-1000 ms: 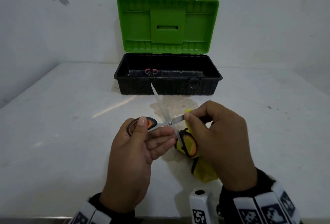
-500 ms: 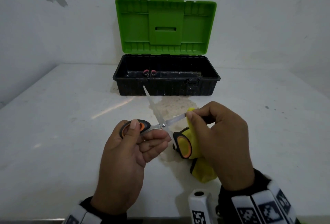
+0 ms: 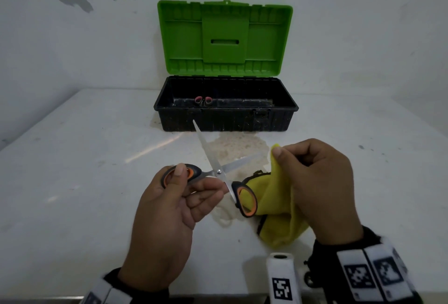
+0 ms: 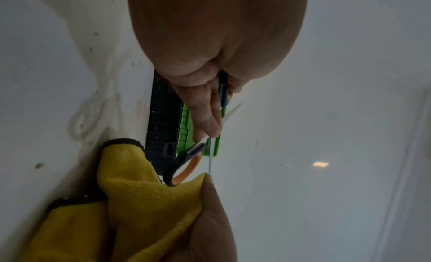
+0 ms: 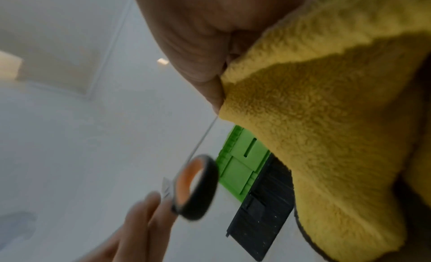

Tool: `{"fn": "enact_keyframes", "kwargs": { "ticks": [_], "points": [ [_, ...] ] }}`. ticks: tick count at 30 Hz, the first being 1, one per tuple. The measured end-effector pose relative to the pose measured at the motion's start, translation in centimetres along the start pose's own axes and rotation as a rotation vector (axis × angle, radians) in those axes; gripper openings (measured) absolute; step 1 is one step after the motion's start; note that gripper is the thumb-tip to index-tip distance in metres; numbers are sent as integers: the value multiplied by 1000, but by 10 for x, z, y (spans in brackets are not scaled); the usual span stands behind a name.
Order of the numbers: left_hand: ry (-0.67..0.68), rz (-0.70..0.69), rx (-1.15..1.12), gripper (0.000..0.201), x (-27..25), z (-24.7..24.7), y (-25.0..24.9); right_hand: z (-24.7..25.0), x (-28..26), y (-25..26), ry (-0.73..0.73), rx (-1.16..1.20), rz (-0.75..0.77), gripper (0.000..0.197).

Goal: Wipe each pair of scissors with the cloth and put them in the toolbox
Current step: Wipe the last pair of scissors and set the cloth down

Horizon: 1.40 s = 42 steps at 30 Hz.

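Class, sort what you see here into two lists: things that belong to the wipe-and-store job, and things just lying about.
Part of the job:
- scissors, blades open, held by the left hand
- yellow cloth, pinched by the right hand
- toolbox, green lid up

Just there:
- table
- pink-tipped item already inside the toolbox

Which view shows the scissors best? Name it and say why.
The head view: the scissors appear whole, blades spread wide, one handle held by the left hand. The left wrist view shows one loop and thin blade edges; the right wrist view shows a blurred loop and one blade edge-on.
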<state>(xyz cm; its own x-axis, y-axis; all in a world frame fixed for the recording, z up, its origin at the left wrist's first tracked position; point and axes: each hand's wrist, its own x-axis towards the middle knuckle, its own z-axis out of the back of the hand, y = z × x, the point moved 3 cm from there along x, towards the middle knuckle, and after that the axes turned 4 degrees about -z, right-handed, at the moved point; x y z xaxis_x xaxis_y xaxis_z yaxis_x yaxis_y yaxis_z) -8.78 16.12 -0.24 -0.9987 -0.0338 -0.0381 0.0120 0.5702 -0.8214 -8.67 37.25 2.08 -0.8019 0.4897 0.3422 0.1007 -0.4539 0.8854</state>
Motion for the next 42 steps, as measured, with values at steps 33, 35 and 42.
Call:
{"fn": "enact_keyframes", "kwargs": {
  "ticks": [33,35,42],
  "points": [
    [145,-246,262,34,-2,-6,5,-29,-27,26,169,82,-31,20],
    [148,-270,283,34,-2,-4,3,-29,-27,27,179,76,-22,20],
    [133,-288,222,29,-4,-2,1,-16,-12,21,110,83,-62,21]
  ]
}}
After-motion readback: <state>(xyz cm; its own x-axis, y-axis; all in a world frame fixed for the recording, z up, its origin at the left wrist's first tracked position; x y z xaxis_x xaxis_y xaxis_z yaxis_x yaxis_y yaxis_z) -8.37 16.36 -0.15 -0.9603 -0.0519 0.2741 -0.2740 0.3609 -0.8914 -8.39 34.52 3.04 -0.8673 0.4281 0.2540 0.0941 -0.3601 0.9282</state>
